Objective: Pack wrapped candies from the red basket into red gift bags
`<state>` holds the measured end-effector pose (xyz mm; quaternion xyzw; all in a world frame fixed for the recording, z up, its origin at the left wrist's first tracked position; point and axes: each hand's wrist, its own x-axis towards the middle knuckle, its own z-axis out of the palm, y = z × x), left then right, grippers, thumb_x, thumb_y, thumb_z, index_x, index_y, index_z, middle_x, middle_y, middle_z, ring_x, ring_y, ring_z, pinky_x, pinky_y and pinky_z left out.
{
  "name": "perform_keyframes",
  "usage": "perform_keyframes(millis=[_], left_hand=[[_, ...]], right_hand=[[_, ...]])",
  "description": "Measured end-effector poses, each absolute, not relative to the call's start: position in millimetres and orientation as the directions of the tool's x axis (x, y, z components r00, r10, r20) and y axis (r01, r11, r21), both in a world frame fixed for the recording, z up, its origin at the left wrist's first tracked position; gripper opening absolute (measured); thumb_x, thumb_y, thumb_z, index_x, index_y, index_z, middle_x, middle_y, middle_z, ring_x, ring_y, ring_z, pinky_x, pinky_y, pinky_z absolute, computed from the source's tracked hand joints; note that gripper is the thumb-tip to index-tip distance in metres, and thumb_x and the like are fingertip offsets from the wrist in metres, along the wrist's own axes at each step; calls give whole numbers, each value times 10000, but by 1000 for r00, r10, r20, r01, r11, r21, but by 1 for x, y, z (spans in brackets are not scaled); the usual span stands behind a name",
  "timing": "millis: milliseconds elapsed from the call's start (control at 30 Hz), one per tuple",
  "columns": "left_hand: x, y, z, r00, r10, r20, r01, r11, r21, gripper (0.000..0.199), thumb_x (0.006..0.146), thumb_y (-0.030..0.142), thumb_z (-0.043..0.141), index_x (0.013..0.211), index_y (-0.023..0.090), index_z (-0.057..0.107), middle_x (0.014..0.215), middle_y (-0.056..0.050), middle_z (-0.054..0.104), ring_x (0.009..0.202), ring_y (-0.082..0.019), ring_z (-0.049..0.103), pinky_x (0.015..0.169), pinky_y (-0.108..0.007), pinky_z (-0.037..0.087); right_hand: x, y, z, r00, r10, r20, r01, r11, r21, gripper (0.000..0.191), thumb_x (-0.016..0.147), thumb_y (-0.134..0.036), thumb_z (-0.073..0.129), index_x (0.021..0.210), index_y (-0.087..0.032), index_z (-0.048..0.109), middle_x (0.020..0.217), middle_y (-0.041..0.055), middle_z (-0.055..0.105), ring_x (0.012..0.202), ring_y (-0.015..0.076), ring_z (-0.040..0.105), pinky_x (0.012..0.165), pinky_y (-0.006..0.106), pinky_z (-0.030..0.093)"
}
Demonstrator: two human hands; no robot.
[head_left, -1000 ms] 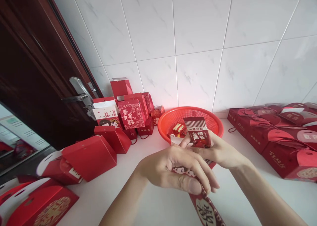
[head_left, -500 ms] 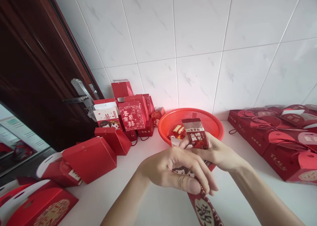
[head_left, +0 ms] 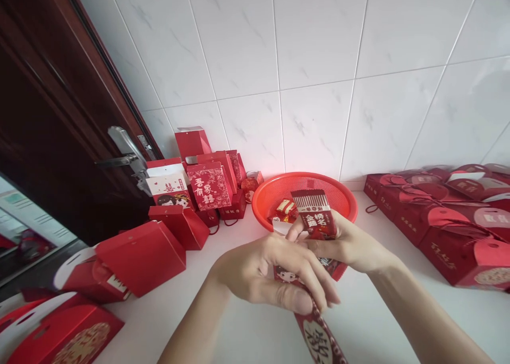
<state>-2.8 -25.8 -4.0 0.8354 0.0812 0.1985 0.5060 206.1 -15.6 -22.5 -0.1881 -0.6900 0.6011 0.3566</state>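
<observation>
My left hand (head_left: 274, 273) is closed over a red gift box (head_left: 316, 337) printed with cartoon figures, its thumb along the near part. Most of this box is hidden beneath the fingers. My right hand (head_left: 350, 242) grips a red snack packet (head_left: 316, 215) with white lettering and a striped end, held upright just above the box. Part of another dark red wrapper (head_left: 337, 271) shows below the right hand. Behind both hands stands an orange plastic basket (head_left: 261, 191), with a few wrapped sweets (head_left: 286, 207) inside.
Several red gift boxes (head_left: 145, 255) crowd the left side of the white table (head_left: 247, 332). Rows of red boxes with ribbons (head_left: 422, 220) line the right. A tiled wall (head_left: 311, 45) rises behind, and a dark door with a metal handle (head_left: 127, 157) is at the left.
The near end of the gift box and my left hand have shifted slightly left. Both hands keep their holds. The whole view has moved a little.
</observation>
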Motion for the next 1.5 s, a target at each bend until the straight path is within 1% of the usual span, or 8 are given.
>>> perform_keyframes(millis=[100, 367, 667, 833, 1067, 1167, 1300, 1500], left_hand=[[-8, -23, -4, 888, 351, 297, -100, -484, 869, 132, 934, 294, 679, 947, 236, 797, 1152, -119, 778, 1037, -274, 745, 1154, -455, 415], [0, -25, -6, 897, 344, 277, -144, -365, 920, 125, 919, 219, 678, 942, 176, 793, 1105, -170, 779, 1019, -277, 744, 936, -395, 586], [7, -28, -7, 917, 310, 250, -135, -348, 928, 211, 948, 336, 653, 919, 169, 779, 1038, -158, 798, 925, -256, 769, 856, -354, 614], [3, -27, -3, 879, 376, 292, -80, -488, 869, 222, 948, 352, 667, 883, 172, 780, 1034, -136, 803, 969, -249, 762, 1137, -421, 418], [-7, -21, -4, 847, 404, 346, -114, -496, 861, 146, 950, 293, 668, 948, 199, 780, 1094, -122, 793, 972, -243, 762, 1197, -464, 292], [-5, -22, -5, 864, 401, 305, -96, -463, 881, 135, 944, 265, 670, 947, 191, 783, 1099, -129, 790, 984, -253, 756, 1136, -460, 393], [-2, -23, -8, 874, 411, 258, -129, -314, 941, 140, 936, 257, 679, 965, 173, 787, 1109, -153, 778, 980, -263, 752, 900, -384, 580], [-1, -25, -9, 860, 449, 242, -85, -342, 936, 143, 932, 260, 687, 966, 181, 801, 1100, -138, 782, 979, -254, 752, 961, -381, 562]], right_hand=[[207, -16, -20, -683, 687, 248, -148, 203, -968, 245, 864, -382, 748, 967, -164, 706, 807, 26, 683, 785, 172, 681, 724, 289, 574], [199, -18, -23, -648, 711, 271, -161, 220, -962, 303, 877, -430, 745, 1001, -154, 724, 939, 59, 718, 861, 178, 678, 799, 305, 561], [193, -20, -26, -705, 647, 292, -216, 196, -956, 298, 897, -408, 735, 1051, -153, 738, 908, 46, 742, 810, 148, 688, 782, 259, 551], [198, -16, -23, -670, 674, 312, -221, 220, -950, 224, 893, -329, 733, 1035, -157, 742, 946, 52, 742, 850, 164, 697, 790, 276, 561], [209, -15, -18, -652, 720, 237, -127, 204, -971, 178, 875, -320, 727, 989, -184, 707, 782, 6, 682, 783, 170, 680, 730, 286, 562], [207, -14, -20, -643, 729, 233, -140, 188, -972, 186, 853, -308, 743, 970, -169, 703, 854, 20, 694, 792, 160, 671, 746, 282, 553], [202, -14, -23, -652, 713, 256, -169, 193, -967, 199, 886, -322, 715, 1004, -161, 714, 901, 32, 717, 781, 140, 669, 757, 270, 549], [201, -14, -23, -643, 719, 262, -149, 218, -965, 271, 905, -380, 710, 1066, -162, 721, 1019, 75, 750, 922, 194, 713, 803, 299, 570]])
